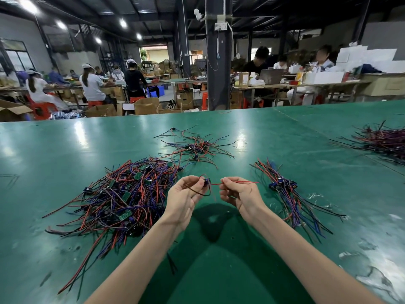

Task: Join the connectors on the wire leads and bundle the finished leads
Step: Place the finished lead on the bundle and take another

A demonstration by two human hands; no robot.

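Observation:
My left hand [185,195] pinches a small dark connector [206,181] with a black wire looping below it. A red wire [238,182] runs from that connector to my right hand [237,194], which pinches it between thumb and fingers; its free end sticks out to the right. Both hands hover above the green table [65,150]. A big tangled pile of red, purple and black leads with small green boards [122,194] lies to the left. A straighter bunch of leads with blue connectors [285,194] lies to the right.
A smaller scatter of red and black leads with connectors [197,147] lies farther back at the centre. Another heap of dark leads [383,141] sits at the far right. Beyond the table's far edge, people work at benches amid cardboard boxes and a dark pillar [219,62].

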